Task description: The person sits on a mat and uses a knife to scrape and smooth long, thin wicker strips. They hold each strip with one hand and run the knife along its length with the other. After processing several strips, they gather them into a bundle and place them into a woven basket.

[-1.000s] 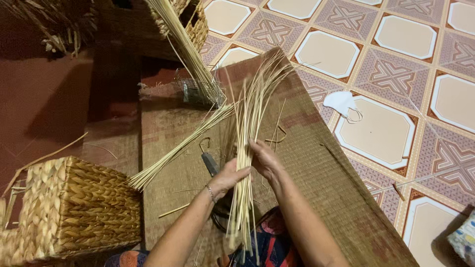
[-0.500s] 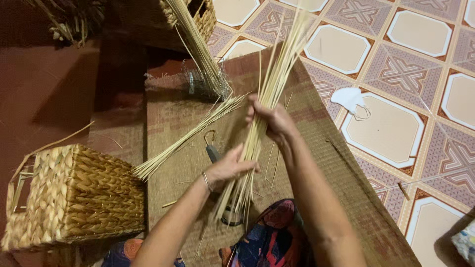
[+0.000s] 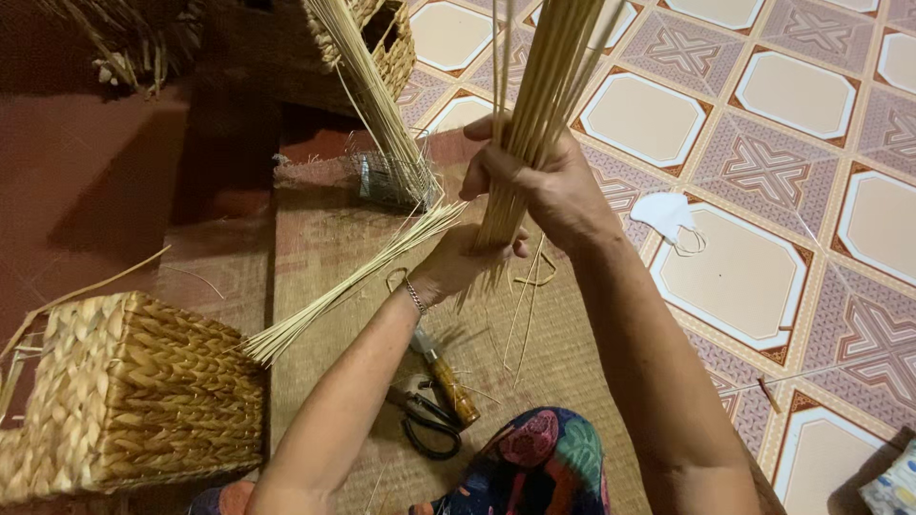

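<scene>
My right hand (image 3: pixel 544 181) is closed around a thick bundle of pale straw stalks (image 3: pixel 553 67), held upright above the woven mat (image 3: pixel 324 238). Just below it, my left hand (image 3: pixel 458 262) grips the lower end of the same bundle; a thin bracelet circles that wrist. A second bunch of stalks (image 3: pixel 353 281) lies slanted on the mat to the left of my left hand. A few loose stalks (image 3: pixel 525 296) lie beneath the hands.
A woven basket (image 3: pixel 124 401) stands at the lower left. Black-handled scissors (image 3: pixel 429 429) and a wooden-handled tool (image 3: pixel 448 386) lie on the mat near my knee. Another bundle (image 3: pixel 372 105) leans from a far basket (image 3: pixel 391 38). A white face mask (image 3: pixel 668 215) rests on the tiled floor.
Both hands have lifted the bundle up from the mat and drawn it closer together; the right hand slid higher along the stalks, and the left followed to the lower end.
</scene>
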